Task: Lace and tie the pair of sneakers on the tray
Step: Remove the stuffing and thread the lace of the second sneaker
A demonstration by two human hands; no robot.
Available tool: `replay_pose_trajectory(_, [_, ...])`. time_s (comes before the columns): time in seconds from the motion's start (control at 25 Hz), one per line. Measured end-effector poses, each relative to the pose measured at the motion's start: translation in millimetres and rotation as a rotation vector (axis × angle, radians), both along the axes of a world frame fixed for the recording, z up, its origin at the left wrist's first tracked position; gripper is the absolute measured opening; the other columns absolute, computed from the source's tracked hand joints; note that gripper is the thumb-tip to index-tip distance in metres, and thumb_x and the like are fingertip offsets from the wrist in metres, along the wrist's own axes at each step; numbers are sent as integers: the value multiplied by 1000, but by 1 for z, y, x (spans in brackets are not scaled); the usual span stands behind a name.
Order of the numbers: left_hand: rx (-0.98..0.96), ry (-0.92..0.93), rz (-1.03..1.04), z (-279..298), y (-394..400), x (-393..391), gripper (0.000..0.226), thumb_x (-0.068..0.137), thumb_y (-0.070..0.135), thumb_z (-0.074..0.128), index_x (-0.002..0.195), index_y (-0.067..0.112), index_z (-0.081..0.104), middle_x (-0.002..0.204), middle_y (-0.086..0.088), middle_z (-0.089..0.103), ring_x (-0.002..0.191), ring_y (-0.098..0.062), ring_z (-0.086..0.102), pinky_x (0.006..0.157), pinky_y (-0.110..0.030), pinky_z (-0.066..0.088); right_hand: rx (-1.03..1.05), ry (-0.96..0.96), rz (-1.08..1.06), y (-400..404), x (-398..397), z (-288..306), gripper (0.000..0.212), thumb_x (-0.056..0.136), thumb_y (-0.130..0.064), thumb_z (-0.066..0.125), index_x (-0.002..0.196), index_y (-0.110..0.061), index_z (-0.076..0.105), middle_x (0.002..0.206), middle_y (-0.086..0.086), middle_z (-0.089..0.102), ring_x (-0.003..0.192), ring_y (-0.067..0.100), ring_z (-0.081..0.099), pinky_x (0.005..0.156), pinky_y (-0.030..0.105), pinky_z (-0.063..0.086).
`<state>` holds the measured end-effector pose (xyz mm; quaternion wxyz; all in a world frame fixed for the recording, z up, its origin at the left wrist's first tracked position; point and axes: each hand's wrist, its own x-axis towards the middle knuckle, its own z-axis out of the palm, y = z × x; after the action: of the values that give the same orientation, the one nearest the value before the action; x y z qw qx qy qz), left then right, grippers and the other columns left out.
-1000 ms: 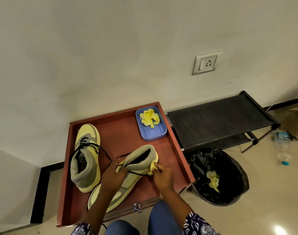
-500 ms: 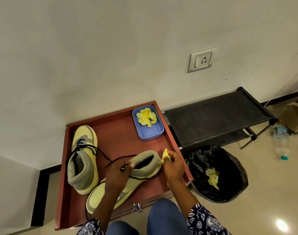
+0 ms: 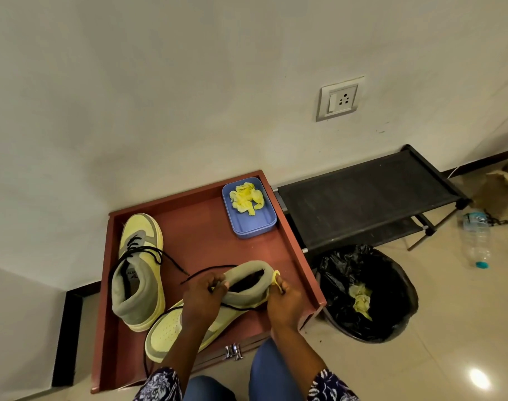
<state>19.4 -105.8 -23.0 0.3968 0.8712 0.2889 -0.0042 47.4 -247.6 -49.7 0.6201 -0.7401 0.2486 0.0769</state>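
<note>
Left hand (image 3: 202, 296) grips collar of sneaker (image 3: 215, 305) plus black lace (image 3: 206, 270); right hand (image 3: 284, 302) pinches yellow scrap (image 3: 276, 277) at heel. Sneaker lies on tray (image 3: 302, 256), between fingers. Advice: steady collar, peel scrap clear, keep lace end free for threading.

Plain off-white wall (image 3: 189, 82) bearing switch-socket plate (image 3: 340, 99); glossy beige tiled floor (image 3: 449, 357); black rack (image 3: 362, 195); lined bin (image 3: 368, 293) alongside.

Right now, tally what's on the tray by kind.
Sneakers: 2, one standing at the left, one held in both hands
Blue container holding crumpled yellow paper: 1
Total: 3 on the red tray
</note>
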Motion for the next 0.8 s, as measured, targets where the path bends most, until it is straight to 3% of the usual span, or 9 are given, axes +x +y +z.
replay_pose_trajectory(0.08, [-23, 5, -11, 0, 1, 0, 15, 85, 19, 65, 99, 15, 69, 93, 0, 68, 89, -17, 61, 71, -23, 39, -25, 71, 1, -4, 4, -3, 18, 89, -5, 55, 93, 3, 71, 80, 15, 66, 78, 27, 61, 58, 23, 40])
replay_pose_trajectory(0.16, [-27, 12, -23, 0, 0, 0, 16, 85, 18, 65, 99, 13, 68, 91, 3, 65, 89, -15, 59, 72, -21, 37, -16, 113, -6, -10, 10, -1, 19, 89, -6, 56, 92, 5, 70, 89, 21, 69, 88, 35, 63, 61, 21, 40])
replay_pose_trajectory(0.28, [-21, 14, -29, -1, 1, 0, 16, 85, 16, 65, 100, 11, 68, 91, 2, 64, 87, -15, 58, 73, -21, 37, 21, 121, 0, -13, 14, 7, 19, 89, -3, 54, 97, 6, 69, 98, 22, 68, 95, 37, 61, 45, 15, 39])
replay_pose_trajectory(0.56, [-47, -13, -28, -3, -1, -1, 16, 84, 15, 66, 99, 10, 69, 93, 0, 67, 88, -13, 59, 72, -19, 36, 144, 82, -45, -1, 6, 2, 25, 85, -3, 58, 108, -5, 68, 100, 14, 71, 81, 19, 61, 71, 30, 51])
replay_pose_trajectory(0.64, [-35, -17, -44, -3, -2, -1, 18, 84, 16, 66, 100, 10, 70, 94, 0, 68, 87, -12, 59, 67, -18, 38, 95, 66, -23, -3, 7, 0, 23, 86, -2, 57, 106, -3, 68, 97, 12, 70, 80, 20, 61, 71, 30, 50])
replay_pose_trajectory(0.8, [-4, -19, -63, -5, -3, -2, 19, 85, 16, 65, 102, 11, 70, 89, 2, 64, 84, -11, 57, 62, -3, 33, -213, 50, 154, -6, 13, -4, 20, 90, -10, 54, 89, 1, 71, 85, 15, 70, 72, 18, 56, 62, 24, 38])
